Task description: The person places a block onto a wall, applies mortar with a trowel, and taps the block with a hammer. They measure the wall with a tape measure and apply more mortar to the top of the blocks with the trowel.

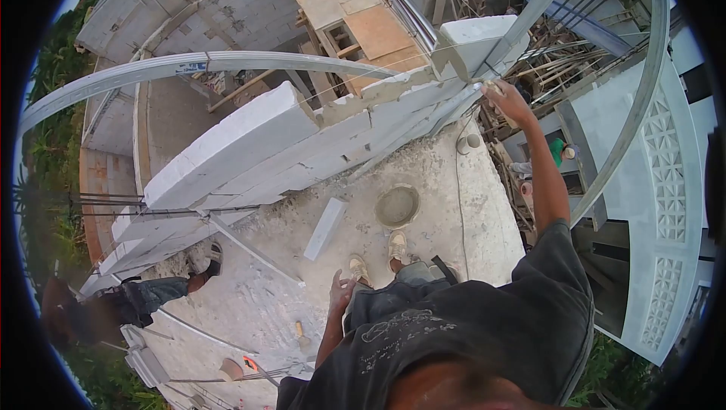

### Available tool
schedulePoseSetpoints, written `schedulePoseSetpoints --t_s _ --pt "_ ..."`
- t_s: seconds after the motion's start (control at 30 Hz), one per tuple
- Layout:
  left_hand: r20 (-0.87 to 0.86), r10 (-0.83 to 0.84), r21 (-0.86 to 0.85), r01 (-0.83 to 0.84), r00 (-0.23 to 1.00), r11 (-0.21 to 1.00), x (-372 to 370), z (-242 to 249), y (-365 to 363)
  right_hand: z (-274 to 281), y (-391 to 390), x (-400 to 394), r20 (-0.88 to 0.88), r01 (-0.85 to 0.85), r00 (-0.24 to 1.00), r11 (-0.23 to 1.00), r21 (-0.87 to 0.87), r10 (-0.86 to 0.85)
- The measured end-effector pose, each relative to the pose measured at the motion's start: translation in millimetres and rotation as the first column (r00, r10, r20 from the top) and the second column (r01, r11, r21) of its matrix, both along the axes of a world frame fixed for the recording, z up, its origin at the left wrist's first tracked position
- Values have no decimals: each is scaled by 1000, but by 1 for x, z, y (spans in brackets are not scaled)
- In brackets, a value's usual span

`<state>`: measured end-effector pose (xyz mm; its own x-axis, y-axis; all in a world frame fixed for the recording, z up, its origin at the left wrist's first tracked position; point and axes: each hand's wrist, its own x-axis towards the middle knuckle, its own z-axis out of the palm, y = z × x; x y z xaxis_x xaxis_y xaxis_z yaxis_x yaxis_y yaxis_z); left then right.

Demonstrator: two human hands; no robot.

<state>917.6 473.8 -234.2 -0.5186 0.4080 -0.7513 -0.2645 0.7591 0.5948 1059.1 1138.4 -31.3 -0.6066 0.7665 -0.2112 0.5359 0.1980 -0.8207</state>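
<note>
White block at the wall's top end

The white block (473,41) sits as the top piece at the far end of the block wall (302,145), pale grey-white, smooth-faced, tilted in the view, with a mortar joint under it. The right hand (508,100) touches its lower corner, where the wall ends. The wall runs in stacked courses along the edge of the concrete floor (423,175).

Block wall (302,145) runs across in front of me, left to right. My right hand (508,101) up at its far right end, under the top corner block (473,41). Left hand (341,289) hangs by my hip, nr my feet. On slab betw. feet & wall: mortar pan (397,206), w/ loose block (325,228) lying to its left. Co-worker (128,300) far left, by wall's near end.
</note>
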Motion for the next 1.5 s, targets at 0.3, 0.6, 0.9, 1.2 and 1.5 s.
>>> schedulePoseSetpoints --t_s 0.3,0.6,0.9,1.2,1.5 --pt "-8 49 -70 -50 999 996 17 -11 -29 -51 -73 45 -141 77 986 989 -125 -94" --pt "-69 -83 7 84 994 996 0 1 -5 -76 -24 1 -55 27 998 993 116 -21" --pt "86 136 67 -142 987 988 14 -9 -14 -101 -140 111 152 126 981 991 -42 -118" --pt "-495 -354 -328 207 793 922 -102 -159 21 -385 -332 105 615 13 774 967 -256 152" --pt "-482 -700 -587 399 527 705 -170 -444 41 -614 -399 35 589 103 808 977 -186 27"
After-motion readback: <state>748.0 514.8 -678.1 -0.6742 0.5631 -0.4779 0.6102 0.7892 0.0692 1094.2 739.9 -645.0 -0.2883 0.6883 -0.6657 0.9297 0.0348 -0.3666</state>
